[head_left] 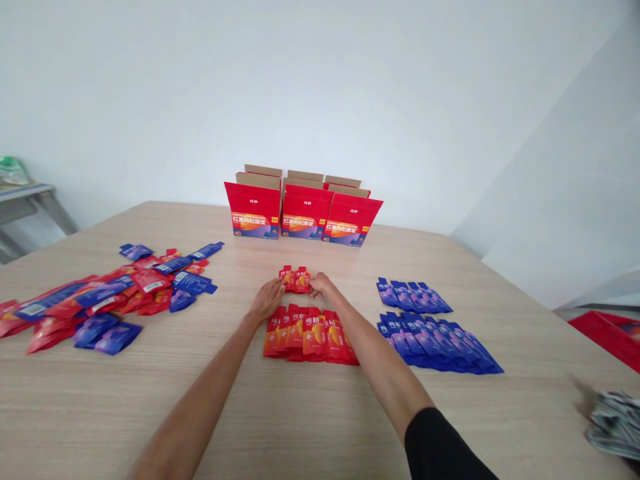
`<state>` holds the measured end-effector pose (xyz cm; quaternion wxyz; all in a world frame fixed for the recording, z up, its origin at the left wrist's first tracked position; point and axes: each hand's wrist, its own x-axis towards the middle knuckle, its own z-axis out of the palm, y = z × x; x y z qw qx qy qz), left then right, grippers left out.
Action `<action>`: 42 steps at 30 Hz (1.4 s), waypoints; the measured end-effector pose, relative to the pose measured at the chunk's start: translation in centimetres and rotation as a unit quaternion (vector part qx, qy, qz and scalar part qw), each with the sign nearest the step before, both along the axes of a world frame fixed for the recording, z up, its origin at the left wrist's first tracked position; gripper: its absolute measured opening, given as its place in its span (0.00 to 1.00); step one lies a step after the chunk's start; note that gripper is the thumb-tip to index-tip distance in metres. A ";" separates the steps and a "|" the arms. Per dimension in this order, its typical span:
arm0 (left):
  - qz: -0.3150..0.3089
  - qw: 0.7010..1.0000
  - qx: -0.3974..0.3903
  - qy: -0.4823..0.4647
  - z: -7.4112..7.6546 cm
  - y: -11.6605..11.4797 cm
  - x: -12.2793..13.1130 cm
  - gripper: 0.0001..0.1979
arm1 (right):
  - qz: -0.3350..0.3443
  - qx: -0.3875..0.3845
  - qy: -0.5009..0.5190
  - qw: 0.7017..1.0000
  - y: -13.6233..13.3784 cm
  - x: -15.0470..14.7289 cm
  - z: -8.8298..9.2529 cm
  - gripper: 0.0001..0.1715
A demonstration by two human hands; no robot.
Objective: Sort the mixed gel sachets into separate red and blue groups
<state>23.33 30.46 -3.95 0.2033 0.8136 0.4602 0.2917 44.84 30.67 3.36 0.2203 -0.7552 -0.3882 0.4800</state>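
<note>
Both my arms reach forward over a wooden table [280,420]. My left hand [267,298] and my right hand [321,285] pinch either side of a small row of red pouches [295,279], fingers closed on their edges. Just nearer me lies a fanned row of several red pouches [307,335], under my wrists. To the right sit two neat rows of blue pouches: the far one [413,296] and the near one [440,342].
A loose heap of red and blue pouches [107,293] spreads across the left. Three open red cartons [301,210] stand at the table's far edge against a white wall. A red box [613,337] is at right; a crumpled grey thing [615,423] lies at the near right edge.
</note>
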 end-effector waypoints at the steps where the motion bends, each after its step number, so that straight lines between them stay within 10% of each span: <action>1: -0.001 1.000 -0.002 0.003 0.0 0.0 -0.1 0.28 | -0.001 -0.001 -0.010 1.000 0.1 0.1 -0.1 0.24; 14: 0.083 0.995 0.037 -0.047 3.1 -1.8 -1.1 0.25 | 0.020 0.127 -0.134 0.983 -2.4 0.6 1.7 0.11; 19: 0.248 0.967 0.048 -0.034 6.2 -3.9 -8.3 0.21 | 0.011 0.280 -0.114 0.953 -5.0 1.3 3.4 0.09; 26: 0.535 0.844 0.009 0.022 10.0 -7.1 -19.1 0.33 | -0.026 0.437 -0.004 0.899 -9.7 1.9 4.8 0.21; 42: 0.566 0.814 -0.126 0.042 10.9 -5.7 -21.7 0.49 | -0.025 0.481 0.049 0.875 -11.9 0.8 8.2 0.18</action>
